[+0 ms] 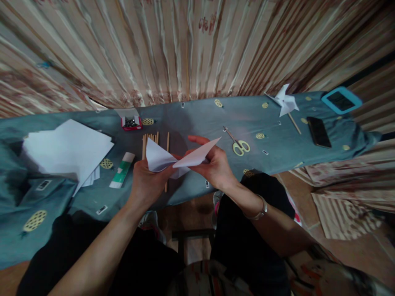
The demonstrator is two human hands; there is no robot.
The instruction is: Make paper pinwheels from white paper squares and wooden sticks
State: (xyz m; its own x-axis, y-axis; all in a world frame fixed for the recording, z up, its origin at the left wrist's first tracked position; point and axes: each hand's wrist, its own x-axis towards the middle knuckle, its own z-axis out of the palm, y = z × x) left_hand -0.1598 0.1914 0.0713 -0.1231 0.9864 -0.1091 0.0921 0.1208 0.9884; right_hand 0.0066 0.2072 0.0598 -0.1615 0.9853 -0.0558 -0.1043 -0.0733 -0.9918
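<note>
Both hands gripped a folded sheet of white paper point(182, 159) just above the near edge of the blue tablecloth point(197, 119): the left hand point(148, 183) pinched its left flap, the right hand point(216, 166) its right flap. Wooden sticks point(150, 142) lay just behind the sheet, yellow-handled scissors point(237, 144) to its right, and a stack of white paper point(66, 150) and a glue stick point(122, 170) to its left.

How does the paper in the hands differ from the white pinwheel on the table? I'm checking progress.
The folded paper is held above the table by the left hand and right hand; the pinwheel lies untouched on the blue cloth. The pinwheel has a wooden stick; the folded paper has none. The folded paper shows two flaps, the pinwheel several points. Both are white paper.
</note>
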